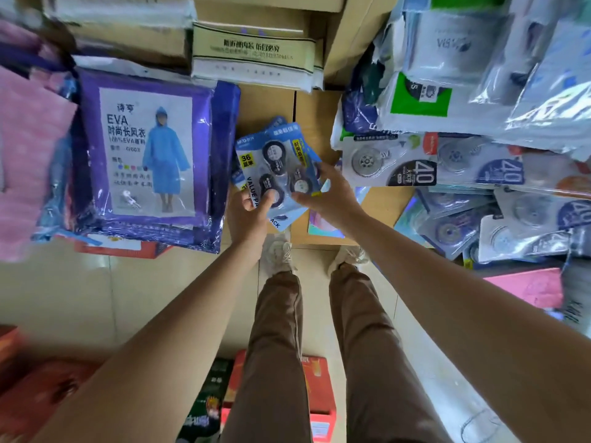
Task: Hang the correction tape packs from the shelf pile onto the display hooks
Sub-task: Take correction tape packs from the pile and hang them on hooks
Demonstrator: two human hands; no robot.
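Nearest, at the bottom edge: red printed cartons [315,388] on the tiled floor [80,298], between and beside the person's brown trouser legs. Pale sneakers [278,251] stand just short of the shelf edge.

Both bare forearms reach forward from the lower corners. Left hand [248,219] has its grip closed on the near left corner of a fanned stack of blue correction tape packs [278,164], thumb on the front card. Right hand [332,196] grasps the same stack at its right edge, thumb on the face, fingers wrapped behind. The packs sit tilted, several overlapping, held just above the cardboard shelf surface [265,100], roughly centre frame. Top card shows three round dispensers and a yellow "36" label.

Left of the packs: a purple-wrapped EVA raincoat package [147,155], lying flat, its near edge overhanging the shelf. Pink bagged goods [28,148] further left, blurred.

Right: a loose pile of other correction tape cards marked "40" [415,167], grey and blue, overlapping. Above them, clear plastic-bagged items [479,59], contents unclear.

Far centre: a pale green-and-white boxed item [252,55] with dark printed text, resting on cardboard.
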